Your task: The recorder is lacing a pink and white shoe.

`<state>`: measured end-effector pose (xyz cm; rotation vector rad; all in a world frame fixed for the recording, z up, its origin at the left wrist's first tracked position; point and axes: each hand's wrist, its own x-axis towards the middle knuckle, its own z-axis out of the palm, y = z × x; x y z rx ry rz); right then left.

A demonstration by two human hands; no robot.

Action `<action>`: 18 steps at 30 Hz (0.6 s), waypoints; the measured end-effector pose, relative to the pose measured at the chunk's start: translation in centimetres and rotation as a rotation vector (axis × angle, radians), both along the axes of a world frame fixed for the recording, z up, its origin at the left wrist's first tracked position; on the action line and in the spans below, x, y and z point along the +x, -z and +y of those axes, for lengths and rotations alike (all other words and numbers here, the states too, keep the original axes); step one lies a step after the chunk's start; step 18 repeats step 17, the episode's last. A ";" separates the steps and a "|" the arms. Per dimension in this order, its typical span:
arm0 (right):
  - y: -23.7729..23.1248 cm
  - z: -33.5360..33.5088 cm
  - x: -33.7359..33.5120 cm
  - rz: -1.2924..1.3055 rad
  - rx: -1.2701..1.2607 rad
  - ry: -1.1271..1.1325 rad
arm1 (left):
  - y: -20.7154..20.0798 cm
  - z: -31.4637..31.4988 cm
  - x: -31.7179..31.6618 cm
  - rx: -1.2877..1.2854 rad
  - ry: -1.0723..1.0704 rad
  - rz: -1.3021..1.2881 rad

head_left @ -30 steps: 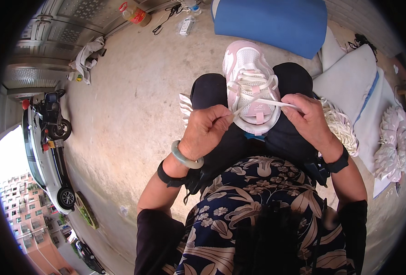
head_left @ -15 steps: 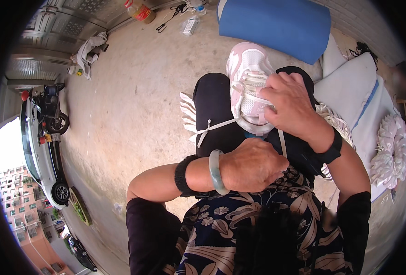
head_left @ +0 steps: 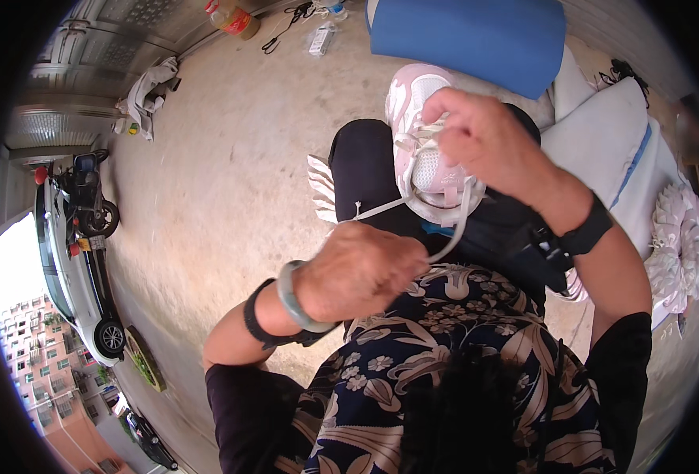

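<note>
A pink and white sneaker (head_left: 406, 99) rests between my knees, its toe pointing away and its heel opening toward me. My left hand (head_left: 361, 268) is closed on one end of a white shoelace (head_left: 462, 225), which curves up to the shoe's right side. Over the right side of the laced part, my right hand (head_left: 488, 142) is closed with curled fingers; what they grip, if anything, is hidden. Another white lace end (head_left: 385, 208) stretches left from the shoe to a small knot over my left thigh.
A rolled blue mat (head_left: 468, 43) lies beyond the shoe. At right are white sheets (head_left: 594, 158) and a bundle of pale shoe pieces (head_left: 677, 245). A bottle (head_left: 233, 20) and a power strip (head_left: 323, 38) lie far off; a motorbike (head_left: 89, 193) and white car (head_left: 73, 276) stand left.
My left hand has moved left and slightly up, drawing the lace into a curve. My right hand has shifted up along the shoe, away from its heel opening.
</note>
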<state>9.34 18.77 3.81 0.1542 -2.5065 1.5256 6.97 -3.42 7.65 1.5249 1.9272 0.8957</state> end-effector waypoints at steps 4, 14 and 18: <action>-3.3 4.1 2.0 -0.169 -0.116 -0.002 | 0.4 -2.6 -2.4 0.013 -0.235 0.227; 3.0 9.7 12.7 -0.088 0.365 0.168 | 6.8 -9.9 -7.1 -0.059 -0.409 0.859; 6.0 10.0 14.7 -0.129 0.412 0.229 | 9.2 -11.8 -7.3 -0.073 -0.416 0.878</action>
